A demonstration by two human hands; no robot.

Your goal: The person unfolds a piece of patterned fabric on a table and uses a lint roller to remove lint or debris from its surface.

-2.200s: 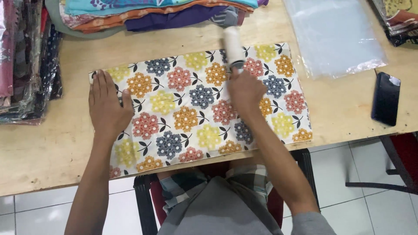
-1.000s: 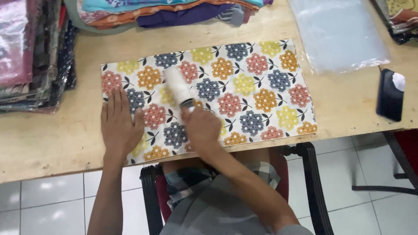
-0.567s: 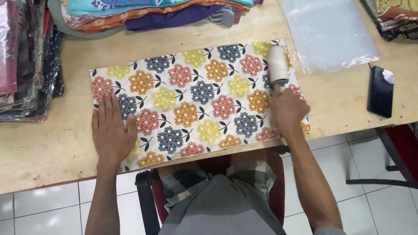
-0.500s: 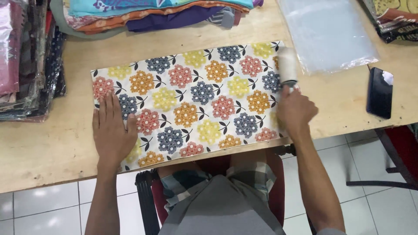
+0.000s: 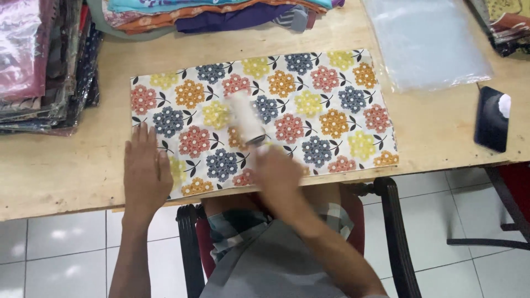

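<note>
At the far left a stack of folded fabrics (image 5: 41,60) sits on the wooden table (image 5: 61,176), cut off by the frame edge; some pieces are in shiny wrap, and their patterns are hard to read. The left hand (image 5: 146,174) lies flat, fingers together and spread only a little, on the near left corner of the flowered cloth (image 5: 320,105), which lies flat across the middle of the table. Right of it, the lint roller (image 5: 245,118) rests on the cloth, tilted, its white drum blurred. The right hand (image 5: 276,174) is closed around the roller's handle; the hand is blurred and covers the handle, so the grip cannot be seen finger by finger. At the far edge another fabric pile (image 5: 221,11) is cut off by the top. Further right lies a clear plastic bag (image 5: 425,44), then a dark phone (image 5: 491,118) near the table's right end.
</note>
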